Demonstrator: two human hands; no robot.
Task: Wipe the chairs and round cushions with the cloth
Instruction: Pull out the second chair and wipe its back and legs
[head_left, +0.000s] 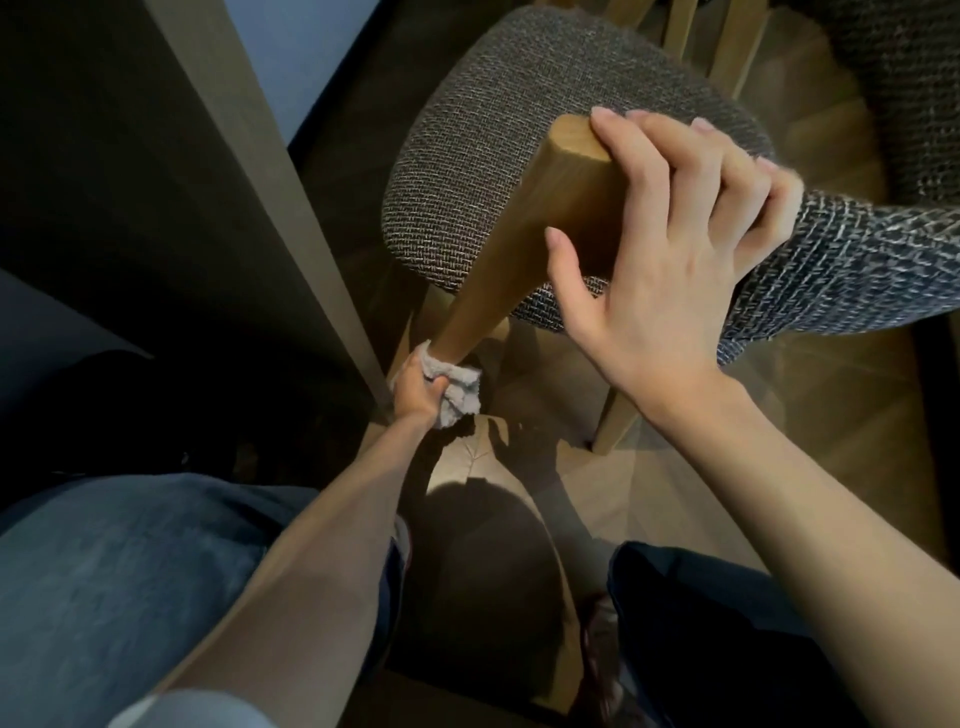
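A wooden chair fills the upper middle, with a round tweed seat cushion (519, 171) and a padded tweed backrest (841, 270). Its wooden back post (519, 249) slants from the top end down to the lower left. My right hand (670, 249) grips the top of the post and the backrest edge, fingers curled over them. My left hand (415, 387) holds a crumpled grey cloth (457, 389) wrapped against the lower end of that post, below the seat.
A tall dark table leg or panel (291, 208) stands close on the left of the chair. Another tweed chair (909, 78) is at the top right. The floor is light wood (831, 467). My knees in dark trousers fill the bottom.
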